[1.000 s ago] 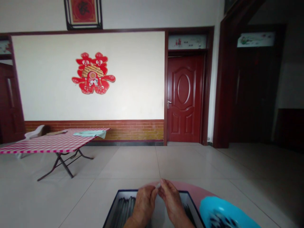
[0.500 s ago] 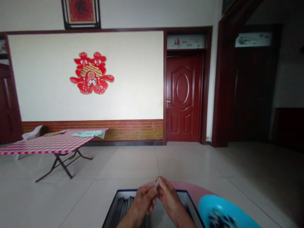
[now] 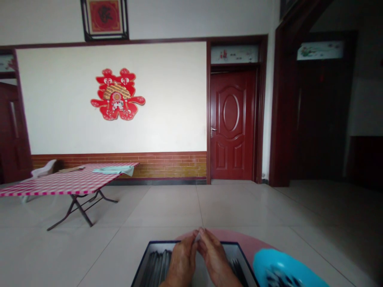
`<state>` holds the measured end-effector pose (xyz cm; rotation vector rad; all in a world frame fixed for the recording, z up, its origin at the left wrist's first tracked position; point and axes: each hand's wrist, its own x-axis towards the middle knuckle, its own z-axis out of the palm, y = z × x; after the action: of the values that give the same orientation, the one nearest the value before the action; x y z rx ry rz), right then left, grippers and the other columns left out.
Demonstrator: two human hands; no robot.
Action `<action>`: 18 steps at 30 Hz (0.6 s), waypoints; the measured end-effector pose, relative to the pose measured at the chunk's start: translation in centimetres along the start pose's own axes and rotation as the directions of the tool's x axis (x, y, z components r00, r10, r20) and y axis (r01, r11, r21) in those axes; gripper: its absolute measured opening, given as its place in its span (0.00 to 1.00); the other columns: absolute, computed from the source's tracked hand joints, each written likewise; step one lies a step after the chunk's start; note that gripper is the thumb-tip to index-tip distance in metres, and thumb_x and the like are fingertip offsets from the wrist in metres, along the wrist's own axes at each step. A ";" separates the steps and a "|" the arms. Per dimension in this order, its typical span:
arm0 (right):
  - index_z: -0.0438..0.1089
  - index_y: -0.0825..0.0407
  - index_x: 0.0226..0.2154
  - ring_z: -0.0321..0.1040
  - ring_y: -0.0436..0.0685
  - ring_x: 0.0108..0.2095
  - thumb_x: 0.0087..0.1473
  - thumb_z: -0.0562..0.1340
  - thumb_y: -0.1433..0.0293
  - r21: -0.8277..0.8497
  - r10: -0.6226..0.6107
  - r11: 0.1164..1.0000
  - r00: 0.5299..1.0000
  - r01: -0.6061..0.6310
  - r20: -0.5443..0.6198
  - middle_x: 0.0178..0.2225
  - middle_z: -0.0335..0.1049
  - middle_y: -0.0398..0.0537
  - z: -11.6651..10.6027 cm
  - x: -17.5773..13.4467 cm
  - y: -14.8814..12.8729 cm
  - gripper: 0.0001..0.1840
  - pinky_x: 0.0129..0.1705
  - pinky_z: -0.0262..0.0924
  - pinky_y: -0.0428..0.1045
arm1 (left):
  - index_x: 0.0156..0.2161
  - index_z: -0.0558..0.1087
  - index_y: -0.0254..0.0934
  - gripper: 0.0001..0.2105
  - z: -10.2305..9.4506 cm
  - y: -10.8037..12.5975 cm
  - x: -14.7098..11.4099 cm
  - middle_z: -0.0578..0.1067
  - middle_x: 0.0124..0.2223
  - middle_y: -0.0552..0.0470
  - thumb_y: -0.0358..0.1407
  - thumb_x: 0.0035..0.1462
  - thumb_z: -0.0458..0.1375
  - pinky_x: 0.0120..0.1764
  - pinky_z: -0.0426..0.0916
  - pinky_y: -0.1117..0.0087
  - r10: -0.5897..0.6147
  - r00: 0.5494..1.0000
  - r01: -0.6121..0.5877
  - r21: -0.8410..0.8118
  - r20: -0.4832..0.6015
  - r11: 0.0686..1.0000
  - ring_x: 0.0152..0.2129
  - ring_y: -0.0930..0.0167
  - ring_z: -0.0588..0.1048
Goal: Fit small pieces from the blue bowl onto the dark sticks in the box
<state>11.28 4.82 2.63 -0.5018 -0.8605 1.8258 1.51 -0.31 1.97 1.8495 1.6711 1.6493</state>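
My left hand (image 3: 183, 257) and my right hand (image 3: 213, 253) meet above a white box with a dark blue rim (image 3: 164, 242). Between the fingertips of both hands is a small whitish piece (image 3: 197, 237), mostly covered by the fingers, so its kind cannot be made out. Both hands are closed in a pinch. Dark, slender sticks (image 3: 157, 265) lie side by side in the left part of the box, and more dark thin pieces (image 3: 237, 268) show in its right part, partly behind my right wrist.
The box rests on a pink round surface (image 3: 248, 244). Close on the right stands a bright blue basin (image 3: 269, 259) holding dark and white pieces. Farther left is a folding table with a red checked cloth (image 3: 66, 185), a white chair (image 3: 44, 169) behind it. A red door (image 3: 231, 123) is at the back.
My left hand has turned more upright, and its fingers have moved up beside those of my right hand around the small whitish piece. The view has shifted slightly.
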 end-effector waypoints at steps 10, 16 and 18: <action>0.72 0.53 0.31 0.68 0.52 0.26 0.44 0.65 0.60 0.067 0.078 0.993 0.967 -0.097 0.244 0.30 0.73 0.48 0.7 -0.4 -1.7 0.15 0.28 0.61 0.47 | 0.29 0.70 0.33 0.20 -1.3 3.5 1.1 0.65 0.18 0.59 0.51 0.42 0.61 0.12 0.48 0.80 -0.365 0.819 0.574 -0.626 0.443 0.527 0.09 0.82 0.57; 0.71 0.54 0.31 0.70 0.55 0.32 0.39 0.68 0.60 0.084 0.104 0.990 0.993 -0.109 0.058 0.31 0.75 0.50 0.3 0.0 -0.7 0.17 0.30 0.62 0.47 | 0.29 0.70 0.33 0.23 -0.2 1.6 0.6 0.62 0.17 0.60 0.55 0.47 0.54 0.14 0.52 0.78 -0.316 0.910 0.396 -0.335 0.268 0.855 0.10 0.79 0.59; 0.71 0.55 0.28 0.70 0.54 0.30 0.38 0.69 0.61 0.074 0.087 0.993 0.995 -0.090 0.038 0.28 0.74 0.48 0.0 0.2 -0.3 0.16 0.29 0.61 0.46 | 0.31 0.71 0.33 0.22 -0.1 1.4 0.4 0.64 0.17 0.59 0.53 0.50 0.52 0.15 0.55 0.77 -0.285 0.931 0.336 -0.228 0.229 0.914 0.11 0.78 0.61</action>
<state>11.35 5.05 2.90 -0.4680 -0.8000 1.9457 2.20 -0.53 3.25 1.4738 1.4906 1.4303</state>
